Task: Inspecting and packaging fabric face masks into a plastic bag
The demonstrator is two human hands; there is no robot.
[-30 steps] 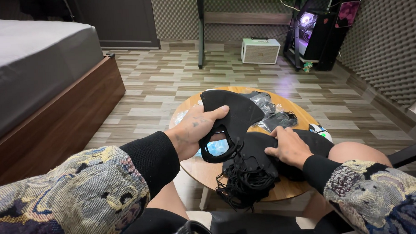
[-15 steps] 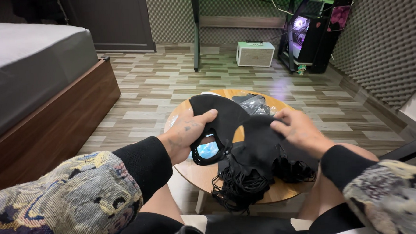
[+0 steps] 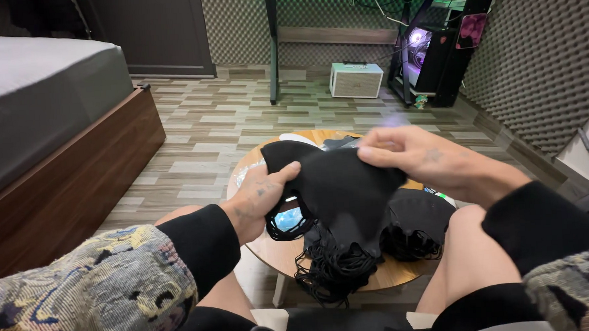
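Since previous frames: right hand (image 3: pixel 433 159) risen off round wooden table (image 3: pixel 282 252), lifting black cloth (image 3: pixel 338 183) clear of the pile; left hand (image 3: pixel 259 200) shifted only slightly.

Grip, right: thumb and fingers pressed together on upper right edge of black cloth, pinching a fold. Grip, left: thumb pressed against upper left edge of same cloth, other fingers curled beneath; whether they also close on the cloth cannot be told. Cloth stretched between both hands, hanging above table, lower end draping onto black fringed bundle (image 3: pixel 332 270).

Just below left hand: black-framed item with pale blue inner face (image 3: pixel 288 220), resting on table, partly hidden by cloth. Second dark heap (image 3: pixel 413 223) to the right, against right knee. Clear plastic wrapping (image 3: pixel 245 174) at far left rim.

Risks, as judged:
- Lower end of cloth trails in fringe strands; further lift likely to snag and drag bundle toward near table edge, then onto floor.
- Small pinch on right; slip lets cloth drop back on pile.
- Blue-faced item close under left wrist; sweep of wrist could knock it off.
- Fringe already overhanging near rim; slight pull enough to tip it.
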